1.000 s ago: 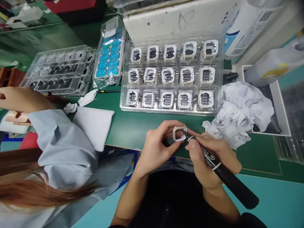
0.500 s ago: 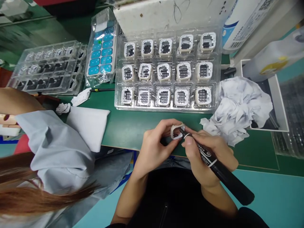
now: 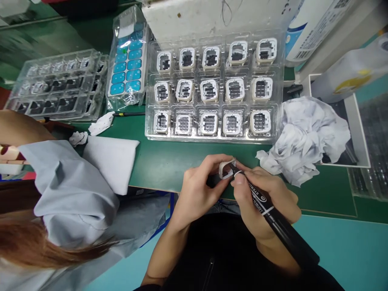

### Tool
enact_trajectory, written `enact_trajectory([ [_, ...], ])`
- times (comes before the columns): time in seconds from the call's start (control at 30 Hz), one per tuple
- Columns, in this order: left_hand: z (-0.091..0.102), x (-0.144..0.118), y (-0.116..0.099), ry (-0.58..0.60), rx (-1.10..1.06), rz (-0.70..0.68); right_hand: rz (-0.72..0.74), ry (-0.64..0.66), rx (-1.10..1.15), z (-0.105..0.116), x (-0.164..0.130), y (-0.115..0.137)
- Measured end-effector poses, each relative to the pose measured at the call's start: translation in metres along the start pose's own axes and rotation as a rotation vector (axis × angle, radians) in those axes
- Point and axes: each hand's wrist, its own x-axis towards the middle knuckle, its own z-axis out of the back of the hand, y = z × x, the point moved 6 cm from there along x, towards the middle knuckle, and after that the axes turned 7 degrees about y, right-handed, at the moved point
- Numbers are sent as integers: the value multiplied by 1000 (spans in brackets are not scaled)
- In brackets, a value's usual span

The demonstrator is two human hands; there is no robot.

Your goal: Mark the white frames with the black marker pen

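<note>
Between the thumb and fingers of my left hand (image 3: 200, 188) is a small white plastic frame (image 3: 222, 170), rounded at the corners and hollow in the middle. My right hand (image 3: 266, 198) is closed around a thick black marker pen (image 3: 280, 224). Its dark tip points into the frame's opening and meets the inner edge, though actual contact is hard to make out. Just beyond my hands lies a clear plastic tray (image 3: 188, 138) with rows of similar white frames in its pockets, dark grid-like parts showing inside them.
Crumpled white paper (image 3: 306, 137) lies right of the tray, against a white box (image 3: 360, 121) with a bottle (image 3: 342, 76). Left are a bag of blue pieces (image 3: 125, 68), stacked clear trays (image 3: 57, 85) and a folded white cloth (image 3: 112, 159). A co-worker's grey sleeve (image 3: 72, 182) is close by.
The frame has tilted slightly in my left hand. My right hand and the marker have shifted a little to the left, the marker's back end swinging with them.
</note>
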Motion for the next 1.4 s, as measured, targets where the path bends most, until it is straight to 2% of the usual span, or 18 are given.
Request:
enact_trajectory([
  [0.1,0,1,-1,2,-14,-3,-7,-24,13,1,0,-1],
  [0.23,1,2,0,-13,-25,1,44,11,-49,0,0,1],
  [0.6,2,2,1,-12,6,28,-5,14,-92,1,2,3],
  [0.97,3,7,2,9,-193,31,-37,-23,116,3,-6,-6],
  [1.4,4,3,3,-8,-103,8,2,9,40,2,-4,-3],
])
